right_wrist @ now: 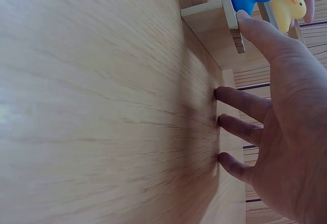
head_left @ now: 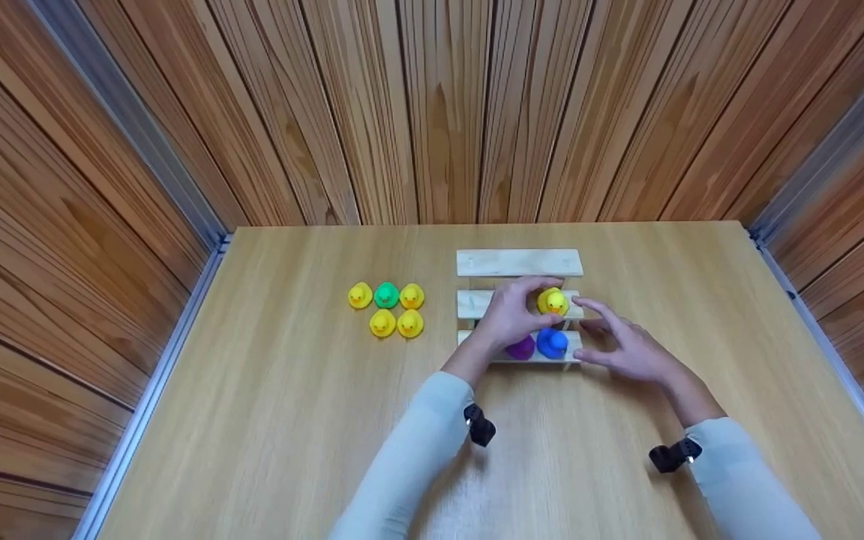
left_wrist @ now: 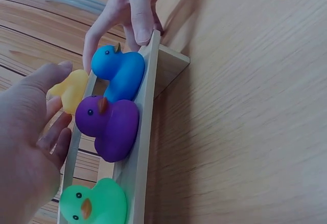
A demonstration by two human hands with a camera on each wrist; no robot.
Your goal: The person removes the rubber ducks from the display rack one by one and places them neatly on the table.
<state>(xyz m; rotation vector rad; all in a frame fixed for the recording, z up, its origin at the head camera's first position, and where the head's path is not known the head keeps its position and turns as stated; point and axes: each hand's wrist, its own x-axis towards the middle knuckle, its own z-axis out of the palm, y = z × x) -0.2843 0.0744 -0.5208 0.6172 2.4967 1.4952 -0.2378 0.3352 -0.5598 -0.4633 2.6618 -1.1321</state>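
A three-tier wooden rack (head_left: 518,262) stands on the table. On its middle step sits a yellow rubber duck (head_left: 553,301), pinched between thumb and fingers of my left hand (head_left: 516,311). The bottom step bears a blue duck (left_wrist: 120,73), a purple duck (left_wrist: 110,127) and a green duck (left_wrist: 97,203); my left hand hides the green one in the head view. My right hand (head_left: 631,349) is spread at the rack's right end. Its thumb (right_wrist: 265,35) touches the end of the bottom step, and the other fingertips lie lower, by the tabletop.
Left of the rack, several yellow ducks (head_left: 382,323) and a green duck (head_left: 386,295) stand in two short rows on the wooden table (head_left: 289,420). Wood-panelled walls (head_left: 439,112) with metal corner rails (head_left: 147,150) enclose the table's back and sides.
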